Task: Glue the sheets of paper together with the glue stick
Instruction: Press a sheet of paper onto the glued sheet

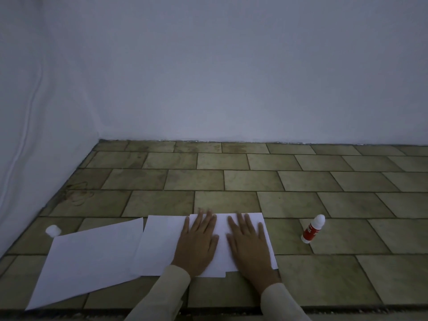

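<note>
Three white sheets lie on the tiled surface. A top sheet [222,230] overlaps the right part of a middle sheet [159,242]. My left hand [196,242] and my right hand [249,245] press flat on the top sheet, fingers spread, holding nothing. A third, larger sheet [90,262] lies skewed to the left, its right edge tucked under the middle sheet. The red glue stick [313,228] stands upright to the right of the sheets, apart from my hands, with a white rounded top. A white cap [53,230] lies at the far left by the third sheet's corner.
The surface [231,179] is covered in olive-beige rectangular tiles and its front edge runs along the bottom of the view. White walls [208,77] close it off at the back and on the left. Pale long sleeves cover both my forearms.
</note>
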